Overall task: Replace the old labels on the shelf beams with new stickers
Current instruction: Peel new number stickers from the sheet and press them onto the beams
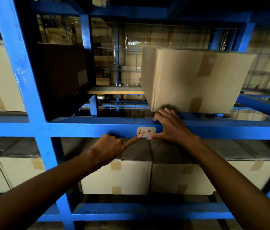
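A small cream label (146, 131) with red handwriting is stuck on the front of a blue horizontal shelf beam (84, 128). My left hand (112, 146) is mostly curled, with its index finger stretched out and its tip pressing the label's lower left corner. My right hand (169, 127) rests on the beam just right of the label: its fingers hook over the beam's top edge and its thumb touches the label's lower right edge. Neither hand holds anything.
A tan cardboard box (195, 80) sits on the shelf right above my right hand. A dark box (63, 72) stands to the left. Pale taped boxes (117, 176) fill the shelf below. A blue upright post (28, 90) runs down at left. Wire mesh backs the shelf.
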`<state>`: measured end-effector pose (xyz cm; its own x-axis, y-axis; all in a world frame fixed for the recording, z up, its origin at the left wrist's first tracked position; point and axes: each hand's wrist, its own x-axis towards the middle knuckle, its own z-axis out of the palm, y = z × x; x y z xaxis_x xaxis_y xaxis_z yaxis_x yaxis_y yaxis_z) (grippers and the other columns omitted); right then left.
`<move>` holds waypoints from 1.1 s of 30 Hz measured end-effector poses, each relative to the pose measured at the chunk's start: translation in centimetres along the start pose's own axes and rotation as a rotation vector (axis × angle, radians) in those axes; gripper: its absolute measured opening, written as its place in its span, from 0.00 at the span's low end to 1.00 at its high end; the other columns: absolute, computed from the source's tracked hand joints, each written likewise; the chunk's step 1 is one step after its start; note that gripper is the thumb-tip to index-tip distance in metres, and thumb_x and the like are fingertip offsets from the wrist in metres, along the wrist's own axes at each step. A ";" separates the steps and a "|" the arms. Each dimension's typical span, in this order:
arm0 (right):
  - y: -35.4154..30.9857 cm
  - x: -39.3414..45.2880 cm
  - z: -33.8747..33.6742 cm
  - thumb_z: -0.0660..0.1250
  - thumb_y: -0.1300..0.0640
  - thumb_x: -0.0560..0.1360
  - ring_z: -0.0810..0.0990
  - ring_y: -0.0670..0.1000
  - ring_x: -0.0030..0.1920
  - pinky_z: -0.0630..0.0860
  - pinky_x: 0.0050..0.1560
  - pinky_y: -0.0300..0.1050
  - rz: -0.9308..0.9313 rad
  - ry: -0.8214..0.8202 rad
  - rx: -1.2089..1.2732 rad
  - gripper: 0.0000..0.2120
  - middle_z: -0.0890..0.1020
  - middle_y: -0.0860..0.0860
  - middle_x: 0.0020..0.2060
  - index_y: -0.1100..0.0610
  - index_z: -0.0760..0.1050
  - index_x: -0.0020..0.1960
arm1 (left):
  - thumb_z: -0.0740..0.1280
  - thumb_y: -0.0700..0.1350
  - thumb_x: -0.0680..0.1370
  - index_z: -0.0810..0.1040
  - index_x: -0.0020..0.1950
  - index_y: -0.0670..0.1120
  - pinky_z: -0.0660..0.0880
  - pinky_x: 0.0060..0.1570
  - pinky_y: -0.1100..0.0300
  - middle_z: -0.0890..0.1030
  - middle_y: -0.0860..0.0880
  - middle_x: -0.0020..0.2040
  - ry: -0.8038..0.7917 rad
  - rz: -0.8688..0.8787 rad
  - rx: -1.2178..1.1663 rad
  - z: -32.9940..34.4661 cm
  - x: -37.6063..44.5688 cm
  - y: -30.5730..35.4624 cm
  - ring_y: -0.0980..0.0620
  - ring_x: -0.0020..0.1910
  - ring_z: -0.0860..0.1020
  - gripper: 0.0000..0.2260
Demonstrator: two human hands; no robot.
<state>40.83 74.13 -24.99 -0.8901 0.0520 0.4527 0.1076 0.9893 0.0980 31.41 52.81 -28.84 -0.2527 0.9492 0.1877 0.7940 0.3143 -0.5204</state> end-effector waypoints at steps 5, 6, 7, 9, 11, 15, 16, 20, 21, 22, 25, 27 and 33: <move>0.3 0.0 0.4 0.73 0.41 0.64 0.68 0.52 0.58 0.58 0.52 0.42 0.030 0.021 0.116 0.27 0.73 0.53 0.58 0.55 0.73 0.56 | 0.58 0.37 0.79 0.25 0.68 0.55 0.71 0.45 0.53 0.80 0.42 0.51 0.002 0.021 -0.014 0.3 0.3 -0.5 0.45 0.45 0.78 0.39; 0.4 -0.1 0.3 0.73 0.44 0.65 0.68 0.53 0.58 0.58 0.53 0.42 0.045 0.025 0.152 0.24 0.74 0.52 0.57 0.55 0.73 0.56 | 0.58 0.37 0.79 0.25 0.68 0.55 0.72 0.45 0.53 0.80 0.43 0.51 0.016 0.026 -0.015 0.6 0.3 -0.7 0.45 0.45 0.78 0.40; 0.4 -0.1 0.3 0.72 0.45 0.66 0.69 0.53 0.57 0.59 0.53 0.43 0.060 0.026 0.191 0.22 0.74 0.52 0.56 0.54 0.74 0.55 | 0.58 0.37 0.79 0.25 0.68 0.55 0.72 0.45 0.52 0.80 0.43 0.51 0.033 0.034 -0.026 0.7 0.3 -0.9 0.44 0.45 0.79 0.40; 0.4 -0.1 0.2 0.71 0.46 0.67 0.70 0.52 0.55 0.64 0.53 0.45 0.084 0.026 0.267 0.20 0.76 0.52 0.53 0.54 0.76 0.54 | 0.56 0.39 0.79 0.26 0.68 0.57 0.72 0.45 0.52 0.81 0.44 0.50 0.050 0.041 -0.057 1.0 0.2 -1.5 0.44 0.45 0.79 0.38; 0.4 -0.3 0.1 0.70 0.44 0.68 0.72 0.52 0.55 0.68 0.56 0.48 0.108 0.021 0.326 0.20 0.77 0.52 0.51 0.54 0.77 0.55 | 0.55 0.40 0.80 0.26 0.67 0.58 0.70 0.42 0.52 0.80 0.44 0.50 0.086 0.034 -0.125 1.1 -0.2 -1.8 0.43 0.45 0.78 0.36; -0.5 -1.5 -0.1 0.70 0.47 0.69 0.72 0.53 0.61 0.67 0.65 0.55 0.180 0.064 0.380 0.22 0.79 0.53 0.58 0.54 0.76 0.60 | 0.56 0.41 0.78 0.29 0.68 0.60 0.68 0.38 0.52 0.80 0.42 0.47 0.131 0.021 -0.293 0.7 -1.8 -2.7 0.41 0.43 0.78 0.36; -1.0 -2.0 0.1 0.70 0.49 0.69 0.71 0.53 0.63 0.66 0.66 0.55 0.210 0.085 0.373 0.22 0.78 0.53 0.61 0.55 0.75 0.61 | 0.57 0.41 0.78 0.30 0.69 0.60 0.69 0.39 0.52 0.80 0.42 0.47 0.135 0.022 -0.345 0.9 -2.2 -3.1 0.41 0.43 0.77 0.37; -5.3 -4.0 0.2 0.67 0.49 0.72 0.75 0.53 0.59 0.71 0.60 0.58 0.322 0.286 0.364 0.16 0.81 0.54 0.56 0.55 0.78 0.56 | 0.61 0.43 0.79 0.36 0.73 0.60 0.71 0.36 0.53 0.77 0.44 0.40 0.174 0.115 -0.607 1.0 -4.4 -5.1 0.52 0.31 0.71 0.36; -6.4 -4.5 0.2 0.65 0.49 0.72 0.76 0.52 0.57 0.72 0.59 0.55 0.344 0.327 0.374 0.14 0.82 0.52 0.54 0.54 0.79 0.55 | 0.61 0.43 0.79 0.38 0.73 0.60 0.70 0.35 0.59 0.76 0.47 0.38 0.167 0.146 -0.702 0.9 -4.7 -5.4 0.56 0.29 0.70 0.35; -8.4 -5.1 0.1 0.65 0.50 0.73 0.77 0.49 0.56 0.73 0.58 0.52 0.360 0.352 0.398 0.12 0.83 0.51 0.52 0.54 0.80 0.53 | 0.62 0.43 0.79 0.41 0.74 0.60 0.69 0.36 0.64 0.77 0.49 0.39 0.163 0.184 -0.805 0.8 -5.3 -5.9 0.58 0.30 0.72 0.35; -15.0 -7.0 -0.1 0.66 0.55 0.74 0.79 0.43 0.54 0.73 0.60 0.38 0.519 0.227 0.689 0.12 0.83 0.50 0.53 0.55 0.79 0.57 | 0.65 0.43 0.78 0.47 0.76 0.58 0.69 0.46 0.67 0.82 0.49 0.51 0.158 0.260 -1.070 1.1 -6.7 -7.0 0.56 0.46 0.79 0.34; -19.2 -8.6 0.1 0.67 0.60 0.74 0.79 0.39 0.53 0.74 0.58 0.35 0.643 0.128 0.845 0.14 0.83 0.48 0.52 0.53 0.76 0.59 | 0.66 0.44 0.77 0.47 0.75 0.58 0.67 0.48 0.66 0.83 0.50 0.44 0.161 0.334 -1.153 1.4 -7.8 -7.1 0.57 0.44 0.79 0.35; -29.9 -15.4 -1.2 0.62 0.76 0.71 0.81 0.38 0.39 0.75 0.41 0.31 0.949 0.249 0.986 0.16 0.85 0.42 0.35 0.55 0.78 0.44 | 0.68 0.45 0.73 0.55 0.75 0.56 0.73 0.41 0.62 0.77 0.51 0.33 0.135 0.551 -1.448 1.2 -12.6 -4.8 0.56 0.34 0.76 0.34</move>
<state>51.83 43.62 -33.87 -0.5408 0.8281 0.1474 0.1738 0.2814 -0.9437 30.10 39.33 -29.67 0.2258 0.9042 0.3625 0.6263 -0.4198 0.6569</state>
